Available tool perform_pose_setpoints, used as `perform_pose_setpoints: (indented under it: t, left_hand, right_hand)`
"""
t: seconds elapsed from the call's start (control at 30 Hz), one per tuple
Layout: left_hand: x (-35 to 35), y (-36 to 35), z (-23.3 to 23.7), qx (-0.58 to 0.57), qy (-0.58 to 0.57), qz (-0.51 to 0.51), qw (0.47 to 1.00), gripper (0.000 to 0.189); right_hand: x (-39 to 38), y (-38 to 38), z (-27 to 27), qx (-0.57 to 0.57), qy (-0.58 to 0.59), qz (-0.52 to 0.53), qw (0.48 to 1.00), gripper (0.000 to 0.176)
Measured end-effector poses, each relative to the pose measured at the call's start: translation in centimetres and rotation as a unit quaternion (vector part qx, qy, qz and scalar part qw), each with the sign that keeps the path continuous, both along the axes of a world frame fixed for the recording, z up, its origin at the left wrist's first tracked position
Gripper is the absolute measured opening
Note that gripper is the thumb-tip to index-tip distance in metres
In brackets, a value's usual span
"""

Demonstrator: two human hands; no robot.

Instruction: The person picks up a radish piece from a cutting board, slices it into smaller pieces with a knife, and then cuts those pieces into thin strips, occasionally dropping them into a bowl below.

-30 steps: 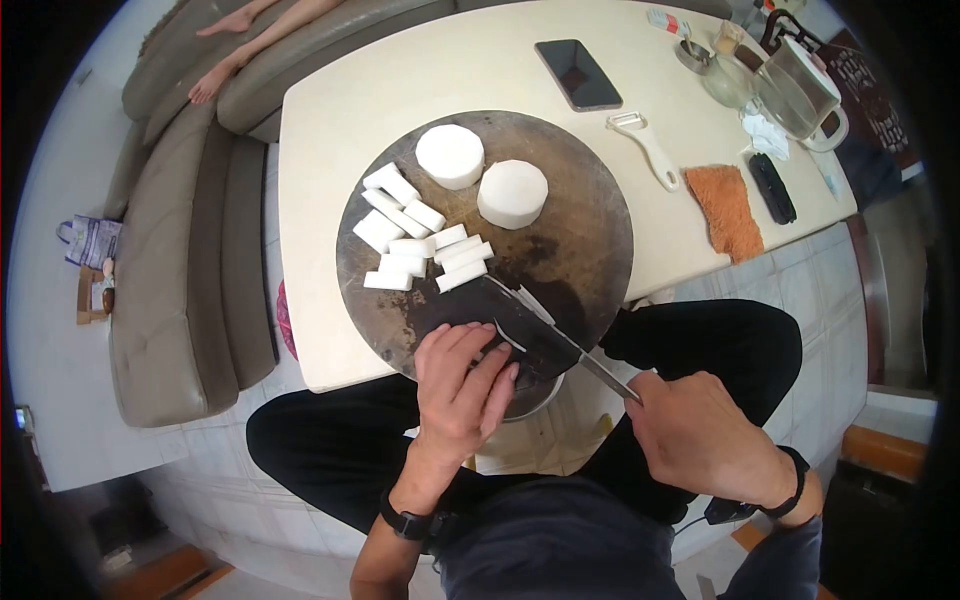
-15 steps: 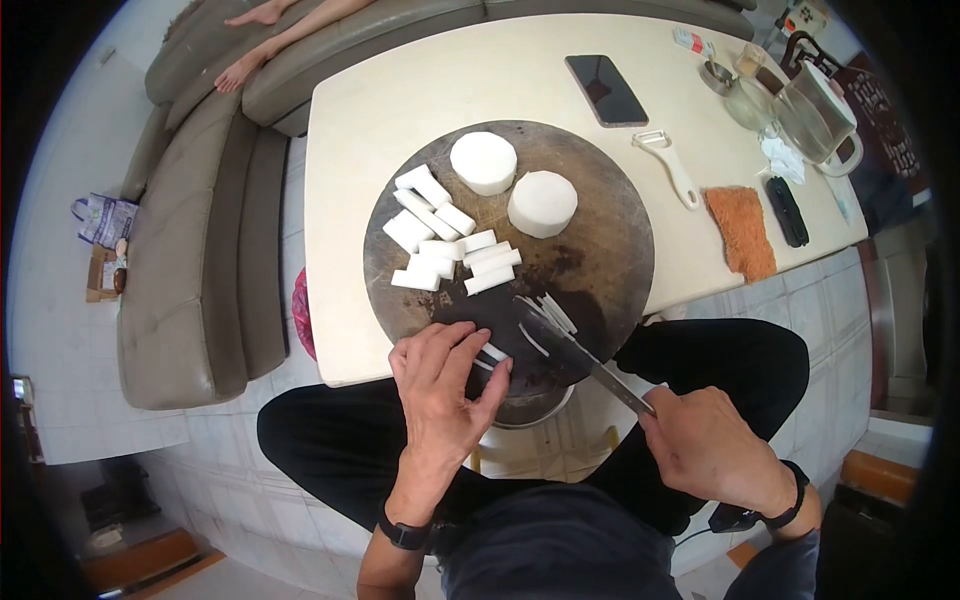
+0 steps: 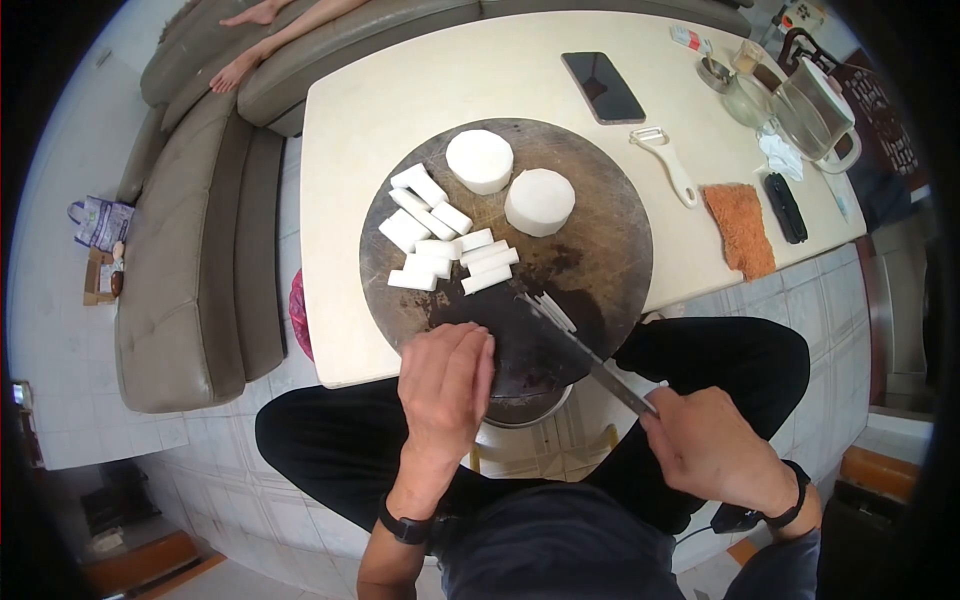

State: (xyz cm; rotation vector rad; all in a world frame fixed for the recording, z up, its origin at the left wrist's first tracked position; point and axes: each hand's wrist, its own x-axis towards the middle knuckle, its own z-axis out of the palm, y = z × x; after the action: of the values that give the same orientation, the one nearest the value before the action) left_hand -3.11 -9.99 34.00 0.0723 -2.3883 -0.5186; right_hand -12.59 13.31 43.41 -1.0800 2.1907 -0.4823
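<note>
On the round wooden chopping board [image 3: 612, 230] lies the curled left hand [image 3: 445, 380], my left hand, near its front edge. Its fingers are pressed together and hide whatever is under them. My right hand [image 3: 712, 440] is closed round the handle of a knife [image 3: 590, 360], whose blade rests over the board, pointing away to the left. Thin white strips [image 3: 556, 311] lie along the blade. Farther back are several thick white sticks [image 3: 487, 279], looking like cut radish, and two round peeled chunks, one left [image 3: 479, 162] and one right [image 3: 540, 203].
The pale table [image 3: 340, 330] also bears a phone [image 3: 603, 88], a white peeler [image 3: 665, 168], an orange cloth [image 3: 740, 230], a black case [image 3: 786, 208] and a clear jug [image 3: 812, 110]. A grey sofa [image 3: 190, 270] stands left, with another person's bare feet [image 3: 237, 70] on it.
My left hand has curled inward, its fingers and thumb drawn together, and the white stick formerly seen between them is hidden. One loose strip left of the blade no longer shows. The knife stays nearly still.
</note>
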Motion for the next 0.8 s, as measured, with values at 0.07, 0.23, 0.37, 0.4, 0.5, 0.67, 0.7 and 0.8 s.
perform_pose_setpoints:
  t: [0.07,0.23,0.37,0.4,0.5,0.67,0.7,0.8]
  left_hand:
    - [-0.4,0.9,0.1,-0.001,-0.004,-0.034,0.999,0.022]
    - [-0.7,3.0,-0.9,-0.019,-0.008,-0.092,0.996,0.028]
    - [0.0,2.5,-1.0,0.004,-0.026,-0.116,0.993,0.029]
    - [0.1,2.2,-1.1,0.010,-0.029,-0.124,0.992,0.029]
    - [0.2,1.9,-1.2,0.015,-0.036,-0.138,0.990,0.028]
    - [0.0,2.1,-1.0,0.014,-0.045,-0.138,0.989,0.026]
    - [0.0,2.1,-1.0,0.016,-0.047,-0.137,0.989,0.025]
    - [0.1,2.0,-1.2,0.017,-0.045,-0.136,0.989,0.025]
  right_hand:
    - [-0.1,0.1,0.1,0.000,0.005,-0.017,1.000,0.019]
    - [0.0,0.4,-0.4,-0.023,0.008,-0.026,0.999,0.017]
    - [0.1,0.5,-0.3,-0.020,-0.012,-0.015,1.000,0.017]
    - [0.2,0.5,-0.2,-0.024,-0.012,-0.008,1.000,0.017]
    - [0.6,0.6,-0.4,-0.031,-0.016,-0.004,0.999,0.017]
    - [0.8,0.4,0.1,-0.008,-0.040,-0.003,0.999,0.018]
    - [0.8,0.4,0.1,-0.011,-0.047,-0.004,0.999,0.018]
    - [0.6,0.1,0.7,0.007,-0.073,-0.005,0.997,0.017]
